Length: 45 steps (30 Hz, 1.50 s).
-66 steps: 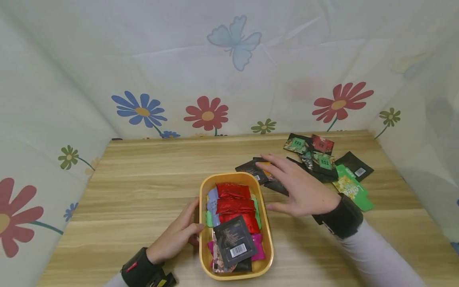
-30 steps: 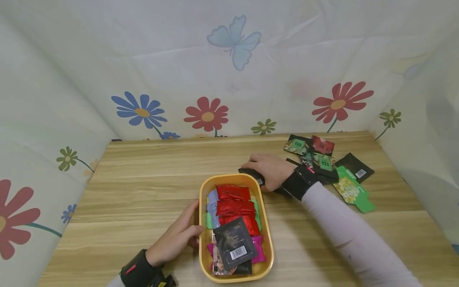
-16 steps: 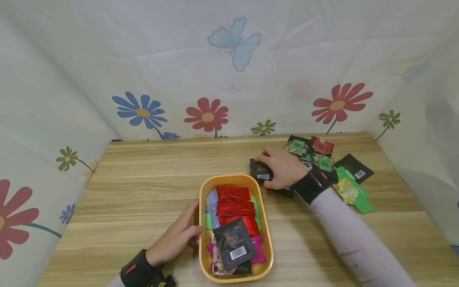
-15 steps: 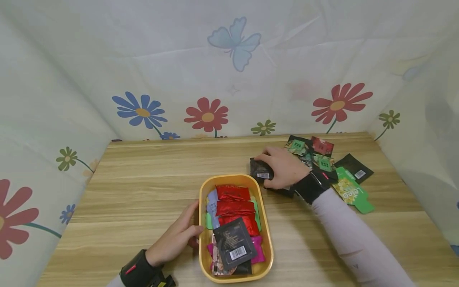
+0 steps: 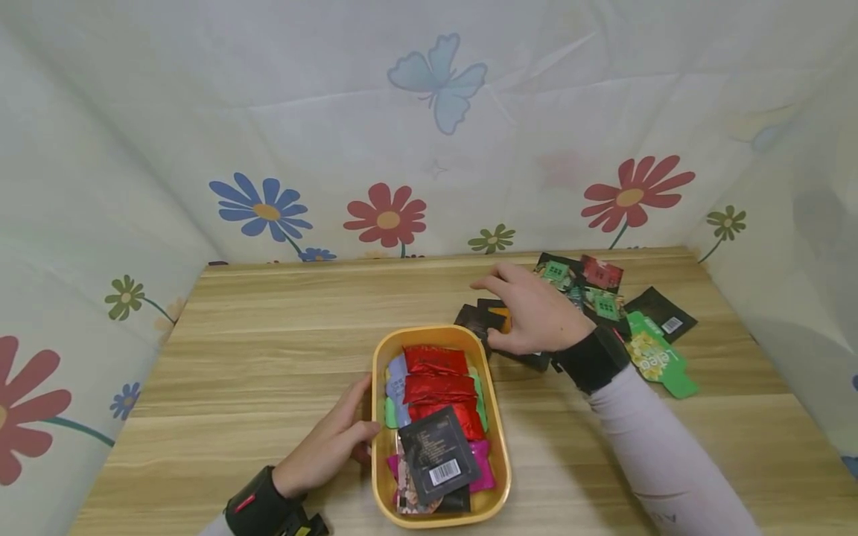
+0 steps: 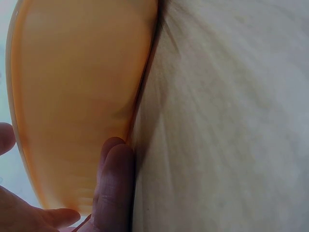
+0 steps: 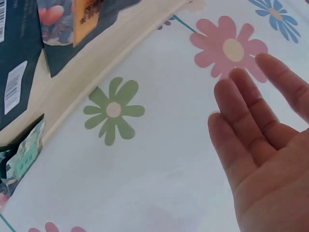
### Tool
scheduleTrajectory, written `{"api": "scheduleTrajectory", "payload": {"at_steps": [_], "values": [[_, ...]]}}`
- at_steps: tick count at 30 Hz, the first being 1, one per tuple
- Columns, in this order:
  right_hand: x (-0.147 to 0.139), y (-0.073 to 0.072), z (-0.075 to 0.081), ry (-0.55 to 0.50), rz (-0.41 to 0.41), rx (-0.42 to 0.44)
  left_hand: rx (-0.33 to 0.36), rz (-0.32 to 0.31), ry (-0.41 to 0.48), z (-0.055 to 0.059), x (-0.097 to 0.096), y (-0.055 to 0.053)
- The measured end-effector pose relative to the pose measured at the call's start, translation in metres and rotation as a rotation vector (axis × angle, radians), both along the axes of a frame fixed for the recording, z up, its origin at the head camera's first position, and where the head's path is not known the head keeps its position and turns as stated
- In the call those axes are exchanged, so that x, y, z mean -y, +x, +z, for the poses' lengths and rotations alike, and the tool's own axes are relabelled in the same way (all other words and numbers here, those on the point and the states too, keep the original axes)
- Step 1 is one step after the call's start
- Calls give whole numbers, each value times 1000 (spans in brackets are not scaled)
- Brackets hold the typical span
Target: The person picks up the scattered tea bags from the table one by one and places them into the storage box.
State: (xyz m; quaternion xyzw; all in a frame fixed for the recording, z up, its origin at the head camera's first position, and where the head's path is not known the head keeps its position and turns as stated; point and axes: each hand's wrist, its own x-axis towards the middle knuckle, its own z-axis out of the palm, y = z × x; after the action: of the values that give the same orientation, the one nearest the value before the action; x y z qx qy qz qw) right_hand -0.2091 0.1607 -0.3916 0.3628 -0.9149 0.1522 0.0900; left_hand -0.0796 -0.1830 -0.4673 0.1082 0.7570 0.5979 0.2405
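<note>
A yellow plastic basket (image 5: 499, 495) holds red foil packets (image 5: 440, 387), a black sachet (image 5: 439, 454) with a barcode on top, and pink, blue and green packs. My left hand (image 5: 331, 443) rests along the basket's left side; in the left wrist view its fingers (image 6: 116, 179) lie against the outer wall. My right hand (image 5: 539, 309) is spread over several black sachets at the basket's back right corner, its thumb near one dark sachet (image 5: 477, 320). In the right wrist view its fingers (image 7: 251, 121) are extended, with nothing between them.
Sachets with green labels (image 5: 605, 304) and a red-labelled one (image 5: 601, 272) lie in a pile at the back right. Beside them are a black sachet (image 5: 663, 311) and a flat green pack (image 5: 660, 357). Flower-printed cloth (image 5: 429, 164) stands behind the wooden table (image 5: 288, 357).
My right hand has let go of the black sachet it gripped half a second ago and opened just above it. That sachet now lies by the basket's back corner. The left hand has stayed put.
</note>
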Motion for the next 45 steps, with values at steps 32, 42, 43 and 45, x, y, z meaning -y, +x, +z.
{"api": "scheduleTrajectory", "payload": {"at_steps": [32, 42, 43, 45], "values": [[-20, -15, -35, 129, -269, 42, 7, -7, 5, -2, 0, 0], [-3, 17, 3, -109, -57, 42, 14, -10, 0, -1, 1, -1], [2, 21, 4, -121, -16, 40, 13, -7, 0, -1, 1, -1], [11, 28, 7, -141, 55, 43, 13, -6, -2, 0, 1, -1]]}}
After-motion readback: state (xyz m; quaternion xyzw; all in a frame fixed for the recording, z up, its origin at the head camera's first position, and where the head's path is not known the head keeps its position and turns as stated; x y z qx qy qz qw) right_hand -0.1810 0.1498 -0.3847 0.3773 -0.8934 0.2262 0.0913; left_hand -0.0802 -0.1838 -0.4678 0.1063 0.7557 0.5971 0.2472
